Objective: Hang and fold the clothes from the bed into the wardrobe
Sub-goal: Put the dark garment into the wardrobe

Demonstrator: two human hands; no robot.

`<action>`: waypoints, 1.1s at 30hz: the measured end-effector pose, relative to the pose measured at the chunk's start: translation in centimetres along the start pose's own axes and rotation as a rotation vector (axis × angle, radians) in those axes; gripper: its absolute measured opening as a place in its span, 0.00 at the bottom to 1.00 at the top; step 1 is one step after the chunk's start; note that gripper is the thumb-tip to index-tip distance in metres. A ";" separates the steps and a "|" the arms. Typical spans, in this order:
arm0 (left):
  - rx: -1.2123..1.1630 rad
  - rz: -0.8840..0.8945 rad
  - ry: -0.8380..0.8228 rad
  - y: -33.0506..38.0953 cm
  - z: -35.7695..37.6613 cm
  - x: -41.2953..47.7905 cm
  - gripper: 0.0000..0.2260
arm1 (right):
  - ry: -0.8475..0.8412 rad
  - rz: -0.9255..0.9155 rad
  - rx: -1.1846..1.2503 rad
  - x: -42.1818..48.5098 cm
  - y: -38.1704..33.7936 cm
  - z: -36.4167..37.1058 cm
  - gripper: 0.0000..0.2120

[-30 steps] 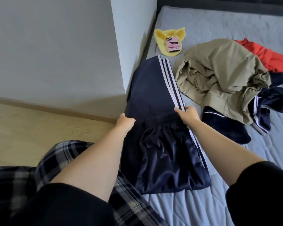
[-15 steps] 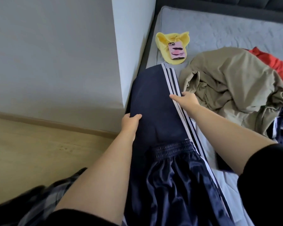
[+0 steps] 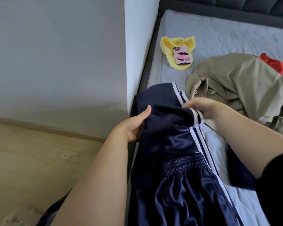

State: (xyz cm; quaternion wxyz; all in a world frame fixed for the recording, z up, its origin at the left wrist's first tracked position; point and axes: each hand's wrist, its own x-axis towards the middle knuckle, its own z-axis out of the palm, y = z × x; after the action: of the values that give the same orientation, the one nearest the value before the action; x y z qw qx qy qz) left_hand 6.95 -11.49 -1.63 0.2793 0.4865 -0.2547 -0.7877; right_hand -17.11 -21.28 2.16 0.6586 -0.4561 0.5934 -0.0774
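Navy trousers with white side stripes are laid along the bed edge, far end lifted into a fold. The left hand grips the fold's left edge, thumb on top; the right hand pinches the striped edge. A phone rests on a yellow cloth. A khaki garment is heaped beside.

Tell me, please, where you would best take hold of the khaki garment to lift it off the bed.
Probably the khaki garment by its bunched, folded near-left edge, coming from the left, where the bed lies bare; its right side abuts the red garment.
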 end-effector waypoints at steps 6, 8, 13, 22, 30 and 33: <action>-0.033 -0.083 0.036 -0.9 1.0 0.2 0.38 | -0.187 0.078 0.010 -2.0 3.5 -1.1 0.22; -0.052 -0.103 0.135 -1.0 1.3 0.6 0.37 | -0.087 0.085 0.075 -1.4 2.8 -0.3 0.16; -0.191 -0.010 0.256 -0.7 2.1 1.3 0.19 | 0.147 0.086 0.101 0.0 -0.8 2.2 0.19; -0.355 0.663 0.186 7.5 5.9 0.3 0.10 | 0.348 -0.599 0.575 -3.1 -8.0 1.2 0.17; -0.031 0.236 0.578 0.0 2.8 4.1 0.03 | 0.438 0.010 0.313 0.2 -0.3 0.2 0.10; -0.006 0.291 0.602 0.8 2.6 4.5 0.05 | 0.453 -0.031 0.434 1.3 0.6 0.2 0.06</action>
State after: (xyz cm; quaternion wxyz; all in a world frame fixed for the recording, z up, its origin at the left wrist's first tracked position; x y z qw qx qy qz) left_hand 3.06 -14.79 -2.90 0.4533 0.6550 -0.2252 -0.5611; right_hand -16.86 -21.69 0.76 0.5904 -0.2853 0.6876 -0.3118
